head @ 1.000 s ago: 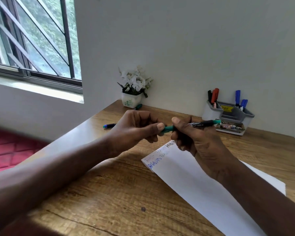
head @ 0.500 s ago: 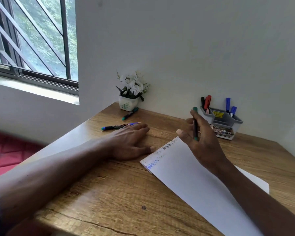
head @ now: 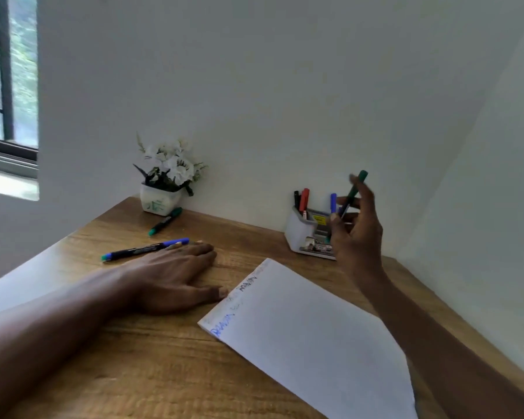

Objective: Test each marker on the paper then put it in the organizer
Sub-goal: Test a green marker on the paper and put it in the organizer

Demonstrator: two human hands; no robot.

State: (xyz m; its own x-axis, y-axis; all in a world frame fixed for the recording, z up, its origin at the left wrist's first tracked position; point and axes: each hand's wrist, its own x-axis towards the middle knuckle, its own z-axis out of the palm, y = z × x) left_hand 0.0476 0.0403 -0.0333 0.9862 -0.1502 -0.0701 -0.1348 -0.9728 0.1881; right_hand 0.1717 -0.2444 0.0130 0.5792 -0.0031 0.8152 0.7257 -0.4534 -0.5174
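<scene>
Right hand pinches the green marker, tilted with one end up, right by the organizer - not in it yet. Left hand lies flat on the desk, fingers straight - thumb at the paper edge, blue marker at its fingertips.

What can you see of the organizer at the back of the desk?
The organizer is a light grey plastic-looking tub with several compartments, upright on the wooden desk near the wall. A black marker and a red marker stand in its left pocket, a blue marker further right. The right hand, holding a green marker, hides its right side.
</scene>
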